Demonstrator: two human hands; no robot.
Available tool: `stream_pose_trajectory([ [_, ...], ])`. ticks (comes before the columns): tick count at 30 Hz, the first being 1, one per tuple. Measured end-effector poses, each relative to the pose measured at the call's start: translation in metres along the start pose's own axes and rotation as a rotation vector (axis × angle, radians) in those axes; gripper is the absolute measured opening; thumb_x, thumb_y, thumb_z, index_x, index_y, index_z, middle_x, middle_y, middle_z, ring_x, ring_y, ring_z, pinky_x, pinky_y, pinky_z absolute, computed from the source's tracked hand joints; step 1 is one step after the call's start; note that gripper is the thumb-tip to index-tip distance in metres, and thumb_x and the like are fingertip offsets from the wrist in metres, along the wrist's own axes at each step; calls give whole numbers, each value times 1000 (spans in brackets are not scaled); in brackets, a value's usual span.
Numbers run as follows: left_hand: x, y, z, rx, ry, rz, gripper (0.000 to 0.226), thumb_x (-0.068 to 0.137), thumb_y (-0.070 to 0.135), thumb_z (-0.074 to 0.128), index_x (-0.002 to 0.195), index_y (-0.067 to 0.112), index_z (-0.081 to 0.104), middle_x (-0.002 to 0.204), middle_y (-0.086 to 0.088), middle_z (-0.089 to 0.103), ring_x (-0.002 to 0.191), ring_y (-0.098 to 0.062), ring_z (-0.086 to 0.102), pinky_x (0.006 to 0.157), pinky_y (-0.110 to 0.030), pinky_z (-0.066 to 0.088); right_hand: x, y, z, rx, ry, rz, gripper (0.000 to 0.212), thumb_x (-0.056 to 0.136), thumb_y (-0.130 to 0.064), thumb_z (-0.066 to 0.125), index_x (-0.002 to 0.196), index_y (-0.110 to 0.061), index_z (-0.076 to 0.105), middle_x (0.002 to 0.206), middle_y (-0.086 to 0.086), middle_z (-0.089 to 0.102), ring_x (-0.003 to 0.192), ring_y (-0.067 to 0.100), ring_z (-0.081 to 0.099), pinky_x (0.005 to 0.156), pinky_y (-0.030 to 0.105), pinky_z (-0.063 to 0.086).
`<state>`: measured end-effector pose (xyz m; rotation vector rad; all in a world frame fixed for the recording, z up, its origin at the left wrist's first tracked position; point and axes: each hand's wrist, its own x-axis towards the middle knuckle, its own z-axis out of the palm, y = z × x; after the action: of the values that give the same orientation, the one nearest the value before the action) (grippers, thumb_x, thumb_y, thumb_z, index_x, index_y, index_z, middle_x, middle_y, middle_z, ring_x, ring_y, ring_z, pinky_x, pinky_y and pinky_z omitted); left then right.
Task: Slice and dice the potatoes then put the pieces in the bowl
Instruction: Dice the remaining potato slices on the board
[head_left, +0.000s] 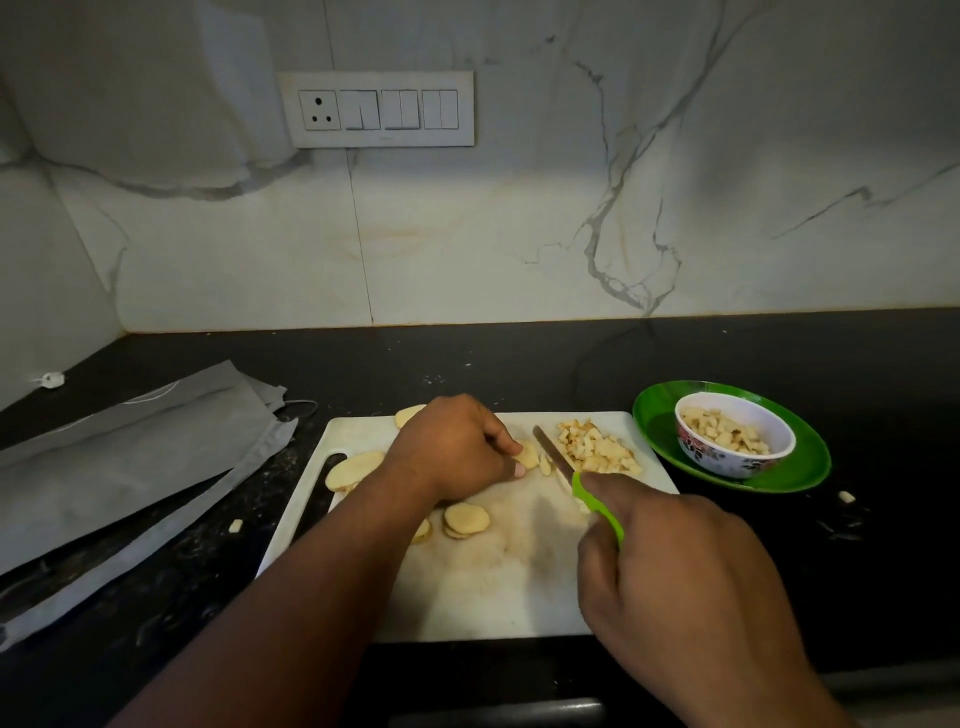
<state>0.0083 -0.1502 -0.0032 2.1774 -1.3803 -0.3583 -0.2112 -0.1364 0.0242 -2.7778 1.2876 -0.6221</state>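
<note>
Board (483, 582) lying bare at lower centre; left hand (457, 447) pinching slice (528, 453), right hand (670, 561) gripping knife (558, 457) mid-frame.

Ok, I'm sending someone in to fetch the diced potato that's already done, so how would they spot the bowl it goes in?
Start at the white cutting board on the black counter and look just past its far right corner. There a green plate carries a small white bowl with a floral outside, holding potato cubes. It is the only bowl there; the other diced pile lies loose on the board.
</note>
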Motion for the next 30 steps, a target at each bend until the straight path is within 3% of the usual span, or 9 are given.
stream_pose_trajectory([
  [5, 0, 1, 2, -9, 4, -26, 22, 84, 34, 86, 105, 29, 82, 108, 14, 76, 95, -5, 67, 93, -30, 57, 13, -7, 27, 2, -37, -13, 46, 95, -43, 40, 139, -37, 50, 108, -8, 69, 95, 11, 64, 78, 26, 48],
  [12, 3, -1, 0, -4, -1, -7, 19, 83, 34, 87, 101, 31, 83, 103, 16, 77, 93, -3, 67, 93, -30, 58, -19, 1, 6, 59, -130, 27, 52, 93, -51, 39, 144, -54, 31, 121, -13, 64, 111, 9, 61, 91, 22, 47],
  [16, 1, -4, -3, -33, -12, -20, 18, 79, 35, 90, 95, 30, 83, 101, 15, 78, 96, -4, 69, 95, -33, 59, -10, -2, 1, 37, -61, 13, 50, 91, -49, 42, 141, -49, 43, 111, -11, 69, 101, 11, 64, 84, 25, 49],
  [20, -2, -3, -6, -17, -40, -21, 18, 87, 29, 84, 105, 30, 82, 114, 14, 76, 103, -5, 68, 100, -33, 57, 12, -10, 23, 31, -9, -10, 44, 94, -42, 43, 136, -37, 54, 105, -7, 70, 94, 13, 65, 76, 28, 49],
  [30, 2, -5, -6, -6, -25, -15, 14, 86, 27, 85, 100, 29, 83, 110, 13, 77, 99, -6, 69, 97, -30, 57, -22, -4, 4, 53, -134, 35, 54, 91, -54, 38, 144, -54, 29, 120, -13, 64, 111, 8, 60, 91, 21, 47],
])
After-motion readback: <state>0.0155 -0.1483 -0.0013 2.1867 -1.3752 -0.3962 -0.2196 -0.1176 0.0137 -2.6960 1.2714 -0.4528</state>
